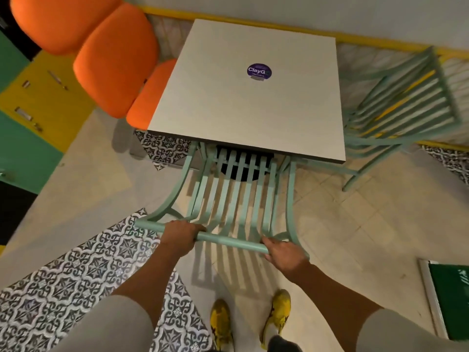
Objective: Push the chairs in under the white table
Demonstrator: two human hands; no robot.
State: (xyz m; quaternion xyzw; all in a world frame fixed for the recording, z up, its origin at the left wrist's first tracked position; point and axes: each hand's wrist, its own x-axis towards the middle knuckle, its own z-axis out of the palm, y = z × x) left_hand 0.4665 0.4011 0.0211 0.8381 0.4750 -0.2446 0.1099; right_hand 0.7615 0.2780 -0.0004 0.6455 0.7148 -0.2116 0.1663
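A square white table with a purple round sticker stands ahead of me. A mint-green slatted chair is in front of me, its seat partly under the table's near edge. My left hand grips the left part of the chair's top rail. On the right end of the same rail, my right hand is closed. A second mint-green slatted chair stands at the table's right side, out from under it and tilted in view. An orange cushioned chair sits at the table's left, its seat partly beneath the tabletop.
Two more orange cushions lie at the far left. Green and yellow cabinets line the left wall. A yellow rail runs along the back wall. A green board lies on the floor at right. My yellow shoes are below.
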